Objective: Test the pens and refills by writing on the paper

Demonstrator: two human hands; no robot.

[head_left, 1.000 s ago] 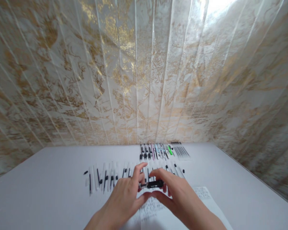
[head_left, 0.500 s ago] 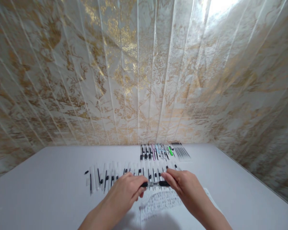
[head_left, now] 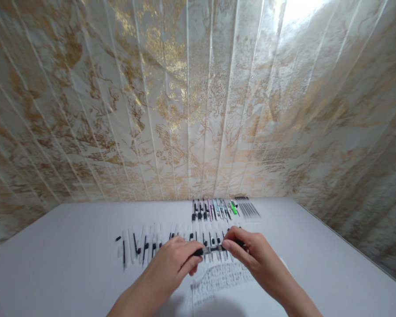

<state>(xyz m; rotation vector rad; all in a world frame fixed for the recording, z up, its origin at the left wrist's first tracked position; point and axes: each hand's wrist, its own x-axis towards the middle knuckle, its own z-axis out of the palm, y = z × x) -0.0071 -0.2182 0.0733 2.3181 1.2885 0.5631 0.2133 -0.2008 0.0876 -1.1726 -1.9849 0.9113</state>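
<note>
A pen [head_left: 207, 250] with black ends and a clear section lies roughly level between my two hands. My left hand [head_left: 175, 260] is closed around its black left end. The thumb and fingers of my right hand [head_left: 251, 248] pinch the other end, hiding most of it. Whether the two ends are joined or apart is too blurred to tell. Behind and below my hands, a row of disassembled pen parts [head_left: 145, 246] lies on the table, with clear barrels, black refills and black caps. Both hands cover part of this row.
A sheet of handwritten paper [head_left: 224, 277] lies under and in front of my hands. Farther back is a group of pens [head_left: 214, 210], with a green pen [head_left: 233, 208] and several thin refills [head_left: 249, 210] beside it. A patterned curtain [head_left: 191, 110] hangs behind the white table [head_left: 69, 246].
My right hand has shifted slightly, and its fingers now sit differently on the pen's right end. The black part there shows less. My left hand keeps its hold, nearly still.
</note>
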